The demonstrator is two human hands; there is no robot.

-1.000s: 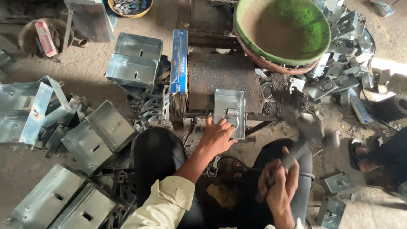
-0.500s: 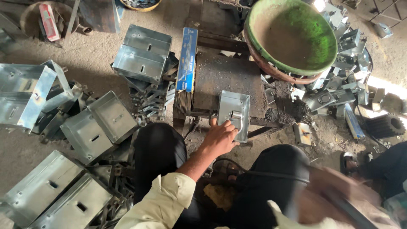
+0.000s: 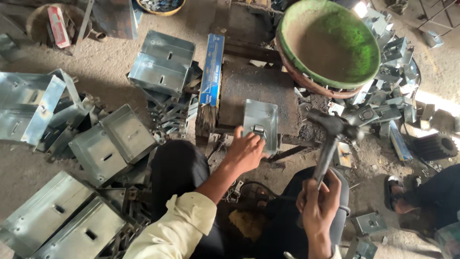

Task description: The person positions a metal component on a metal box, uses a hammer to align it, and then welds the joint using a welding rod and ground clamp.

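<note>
Left hand (image 3: 247, 152): fingers spread flat, pressing on the small metal box (image 3: 261, 123).
Right hand (image 3: 320, 201): closed tight around the hammer (image 3: 330, 139), its head up beside the box.
Box: sits on the dark iron block (image 3: 249, 91).
Around: big green bowl (image 3: 330, 43), blue pack (image 3: 212, 69), shiny metal boxes (image 3: 108, 139) on the floor.

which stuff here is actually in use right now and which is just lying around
In use: hammer in the right hand; small metal plate steadied by the left hand; dark work block.

Lying about: green bowl, blue box, metal trays, red packet.
</note>
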